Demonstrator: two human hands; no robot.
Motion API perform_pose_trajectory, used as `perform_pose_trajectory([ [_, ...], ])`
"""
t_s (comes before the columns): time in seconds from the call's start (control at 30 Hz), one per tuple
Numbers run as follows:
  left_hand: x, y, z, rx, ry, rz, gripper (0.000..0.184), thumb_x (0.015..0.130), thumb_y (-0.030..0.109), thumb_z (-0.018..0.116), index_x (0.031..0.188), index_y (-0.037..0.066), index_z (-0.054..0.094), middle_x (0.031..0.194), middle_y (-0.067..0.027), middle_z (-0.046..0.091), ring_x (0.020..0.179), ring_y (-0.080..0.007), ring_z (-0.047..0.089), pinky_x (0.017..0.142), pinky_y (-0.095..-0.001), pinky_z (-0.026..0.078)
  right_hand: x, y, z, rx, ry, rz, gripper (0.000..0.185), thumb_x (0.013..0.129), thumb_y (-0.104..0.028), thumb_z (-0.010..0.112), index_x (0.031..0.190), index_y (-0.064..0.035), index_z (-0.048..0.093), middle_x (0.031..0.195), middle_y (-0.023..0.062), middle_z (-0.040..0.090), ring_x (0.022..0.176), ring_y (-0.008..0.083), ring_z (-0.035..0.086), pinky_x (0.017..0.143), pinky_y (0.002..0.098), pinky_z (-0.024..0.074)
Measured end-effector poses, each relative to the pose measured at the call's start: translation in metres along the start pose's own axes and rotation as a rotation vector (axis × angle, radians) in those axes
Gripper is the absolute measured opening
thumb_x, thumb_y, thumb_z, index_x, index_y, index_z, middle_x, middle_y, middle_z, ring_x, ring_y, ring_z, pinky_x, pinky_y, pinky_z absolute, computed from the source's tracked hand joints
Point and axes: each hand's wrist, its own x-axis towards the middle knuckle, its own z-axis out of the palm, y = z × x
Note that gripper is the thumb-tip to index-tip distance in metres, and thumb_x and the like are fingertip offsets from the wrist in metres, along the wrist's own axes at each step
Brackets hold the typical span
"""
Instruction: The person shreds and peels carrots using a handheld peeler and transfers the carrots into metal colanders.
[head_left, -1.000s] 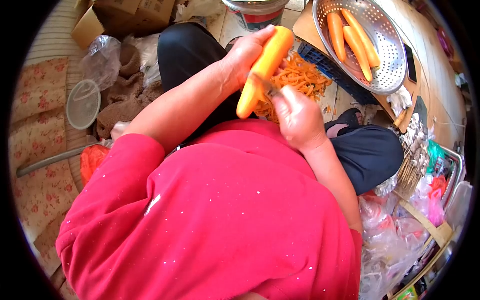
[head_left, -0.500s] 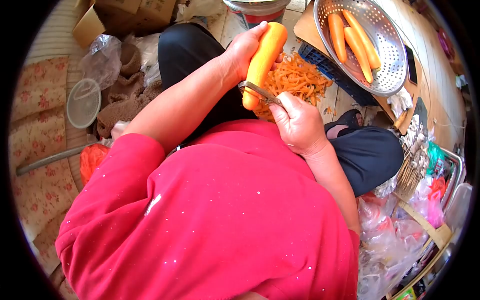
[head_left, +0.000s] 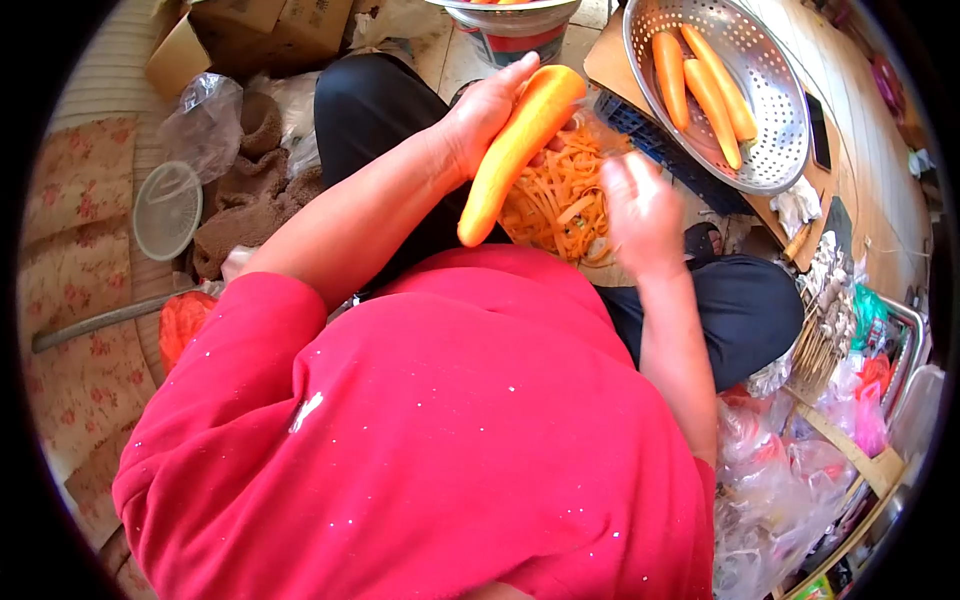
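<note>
Evidently the left hand (head_left: 485,115) has the carrot (head_left: 520,150) firmly: its grip wraps the upper part, the thumb lying along the near side and the other fingers mostly hidden behind. The carrot is held in the air at a slant over the lap, thick end up and to the right, tapered end down toward the red sweater (head_left: 420,430). The right hand (head_left: 645,215) is apart from the carrot, to its right, and smeared by motion; its fingers look curled, but I cannot tell whether that grip pinches anything.

Between the two hands, lower down, a heap of orange peelings (head_left: 565,205) shows between the knees of the dark trousers (head_left: 745,310). To the upper right, a perforated metal colander (head_left: 785,135) rests on a wooden worktop (head_left: 610,60), with three more carrots (head_left: 707,95) lying in it side by side. A blue plastic crate (head_left: 637,130) shows under the worktop's edge, and a black phone (head_left: 819,130) lies just beyond the colander. At the top edge stands a bucket (head_left: 510,48), partly cut off. Over on the left, a round translucent lid (head_left: 167,210) lies beside a bunched brown cloth (head_left: 245,215).
</note>
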Motion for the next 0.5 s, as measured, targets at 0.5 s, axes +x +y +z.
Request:
perform_pose_trajectory([
  [0.5, -0.028, -0.004, 0.02, 0.11, -0.073, -0.121, 0.054, 0.095, 0.048, 0.043, 0.12, 0.001, 0.054, 0.096, -0.0188, 0.065, 0.064, -0.0259, 0.067, 0.043, -0.0313, 0.054, 0.032, 0.041, -0.012, -0.218, 0.012, 0.137, 0.036, 0.095, -0.034, 0.047, 0.086, -0.0015, 0.058, 0.078, 0.0247, 0.061, 0.077, 0.0452, 0.058, 0.067, 0.0482, 0.0453],
])
